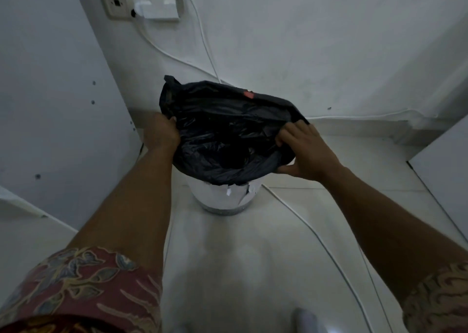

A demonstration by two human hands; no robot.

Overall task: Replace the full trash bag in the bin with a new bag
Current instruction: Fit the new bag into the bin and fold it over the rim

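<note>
gripping the black bag [228, 120] by its rim, the left hand [162, 133] has its fingers curled round the left edge while the right hand [307, 151] pinches the opposite edge, fingers folded inside the rim and thumb under it. the bag's mouth is stretched open between the two hands. the white bin [222, 198] stands on the tiled floor [228, 256] directly beneath them, the bag's lower folds draped over its top. a white cable [316, 236] runs along the floor below the right wrist.

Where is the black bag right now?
The black bag is mid-frame in the head view, over the white bin, gripped at its rim by the left hand and right hand.
</note>
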